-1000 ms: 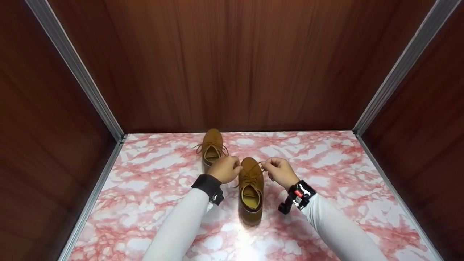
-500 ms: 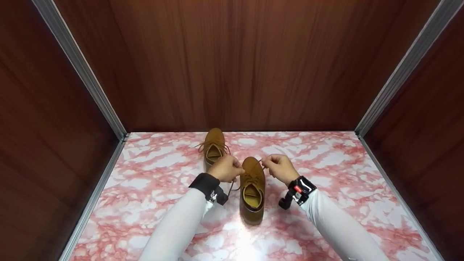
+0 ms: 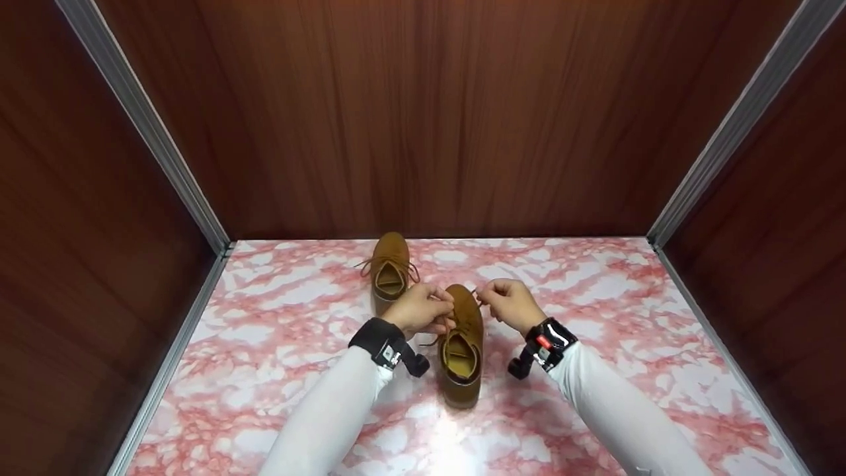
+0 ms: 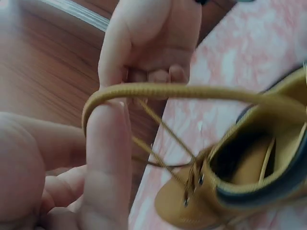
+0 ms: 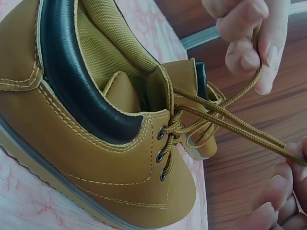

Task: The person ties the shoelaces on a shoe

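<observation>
A tan lace-up shoe stands between my hands, its toe pointing away from me. My left hand is at the left of its laces and holds one end of the shoelace, which bends over the index fingertip in the left wrist view. On the other side, my right hand pinches a doubled loop of the same shoelace, pulled out from the eyelets. Both strands run into the right fingertips. The knot area sits at the top of the eyelets.
The matching tan shoe stands farther back on the left, its laces spread to both sides. Pink-and-white marbled surface lies under both shoes. Brown wood-grain panels rise at the back and sides, with grey metal strips at the corners.
My left hand has shifted right, over the shoe's edge, bringing its lace end toward the loop. The right hand keeps its pinch in nearly the same place. The shoe stays put.
</observation>
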Motion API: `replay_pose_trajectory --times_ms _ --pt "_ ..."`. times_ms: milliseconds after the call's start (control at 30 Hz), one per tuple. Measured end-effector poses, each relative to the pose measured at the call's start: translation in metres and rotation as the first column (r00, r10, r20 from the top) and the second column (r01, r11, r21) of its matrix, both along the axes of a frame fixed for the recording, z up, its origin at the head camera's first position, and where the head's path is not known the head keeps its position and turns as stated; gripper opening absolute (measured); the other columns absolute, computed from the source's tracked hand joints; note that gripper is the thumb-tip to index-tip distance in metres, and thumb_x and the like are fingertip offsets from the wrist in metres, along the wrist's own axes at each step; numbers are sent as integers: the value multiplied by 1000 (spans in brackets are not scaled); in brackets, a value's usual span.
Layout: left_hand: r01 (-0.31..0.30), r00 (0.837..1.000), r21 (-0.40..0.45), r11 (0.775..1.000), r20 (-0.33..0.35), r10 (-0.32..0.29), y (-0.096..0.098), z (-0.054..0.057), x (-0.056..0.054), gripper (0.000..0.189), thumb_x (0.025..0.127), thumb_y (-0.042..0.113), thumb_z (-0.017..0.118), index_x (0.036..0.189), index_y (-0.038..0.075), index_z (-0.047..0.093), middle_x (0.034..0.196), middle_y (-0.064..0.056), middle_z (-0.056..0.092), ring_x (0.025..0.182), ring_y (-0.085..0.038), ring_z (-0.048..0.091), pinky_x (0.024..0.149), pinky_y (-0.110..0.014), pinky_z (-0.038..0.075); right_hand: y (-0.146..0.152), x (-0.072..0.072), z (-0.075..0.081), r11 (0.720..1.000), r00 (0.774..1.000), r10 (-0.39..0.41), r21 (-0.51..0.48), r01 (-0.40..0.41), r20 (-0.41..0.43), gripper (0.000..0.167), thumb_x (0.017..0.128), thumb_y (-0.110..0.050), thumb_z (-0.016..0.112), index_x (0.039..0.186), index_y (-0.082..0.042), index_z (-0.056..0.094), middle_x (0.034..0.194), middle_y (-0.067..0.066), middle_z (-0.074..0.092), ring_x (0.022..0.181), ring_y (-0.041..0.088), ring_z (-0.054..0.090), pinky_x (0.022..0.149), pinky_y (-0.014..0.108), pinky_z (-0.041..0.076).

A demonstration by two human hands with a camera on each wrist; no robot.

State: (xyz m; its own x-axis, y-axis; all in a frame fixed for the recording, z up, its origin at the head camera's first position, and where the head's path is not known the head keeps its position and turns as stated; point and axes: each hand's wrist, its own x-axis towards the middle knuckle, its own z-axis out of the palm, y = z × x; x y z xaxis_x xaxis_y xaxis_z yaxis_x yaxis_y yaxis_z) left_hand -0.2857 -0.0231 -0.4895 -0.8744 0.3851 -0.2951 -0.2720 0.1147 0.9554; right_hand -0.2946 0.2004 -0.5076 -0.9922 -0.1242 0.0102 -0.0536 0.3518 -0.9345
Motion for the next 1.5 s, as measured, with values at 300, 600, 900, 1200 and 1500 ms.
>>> replay_pose_trajectory --times_ms 300,600,900,1200,1500 --pt "-213 972 391 896 177 154 14 -14 2 17 102 -11 51 118 -5 46 120 -23 55 88 -16 73 81 -23 63 0 -1 3 1000 1000 13 1 -13 15 33 102 -20 64 93 11 66 78 -1 62 55 5 48 50 19 39" --pt "-189 974 164 968 -98 206 20 -31 13 21 90 -11 68 99 0 52 89 -5 54 82 -14 65 76 -22 61 1 -1 8 999 1000 20 38 -20 -9 31 101 -19 66 95 11 69 68 -8 59 54 5 48 51 19 40" --pt "-222 899 -348 911 -434 53 6 -27 18 28 92 21 75 110 4 61 91 -6 71 81 -15 64 71 -27 52 3 -1 9 997 999 15 77 -12 -40 24 99 -19 70 85 -1 74 60 -8 55 54 5 49 51 20 41" --pt "-255 787 -460 850 -610 -94 1 -26 8 28 91 22 77 114 5 76 93 -10 76 84 -18 68 76 -32 55 4 -1 10 990 998 0 144 9 -59 34 102 -29 68 90 1 79 77 5 71 57 6 50 52 20 43" --pt "-225 771 -524 822 -611 -179 10 -36 0 53 82 39 89 124 9 76 117 -11 78 108 -28 70 91 -38 57 -2 -2 15 974 992 -26 221 52 -120 30 100 -28 70 87 -3 82 78 3 75 63 9 55 60 23 45"
